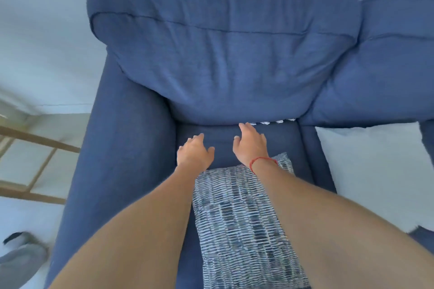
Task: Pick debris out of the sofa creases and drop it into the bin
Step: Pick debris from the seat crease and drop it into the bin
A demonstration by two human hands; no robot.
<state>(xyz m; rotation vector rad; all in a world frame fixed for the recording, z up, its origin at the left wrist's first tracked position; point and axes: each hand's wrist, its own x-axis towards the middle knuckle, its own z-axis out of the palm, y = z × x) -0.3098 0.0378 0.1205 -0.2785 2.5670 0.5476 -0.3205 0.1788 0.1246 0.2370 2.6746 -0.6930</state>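
A blue sofa (131,171) fills the view, with a plump back cushion (223,54) over the seat cushion (286,148). Small white bits of debris (272,122) lie in the crease between back and seat, just right of my right hand's fingertips. My right hand (250,145), a red string on its wrist, reaches palm down toward that crease with fingers apart and nothing in it. My left hand (193,153) hovers palm down over the seat a little nearer to me, fingers spread and empty. No bin is in view.
A blue-and-white patterned pillow (244,223) lies on the seat under my forearms. A white cushion (375,171) sits on the neighbouring seat at right. Left of the sofa arm stand a wooden frame (35,166) and a grey object (21,256) on the floor.
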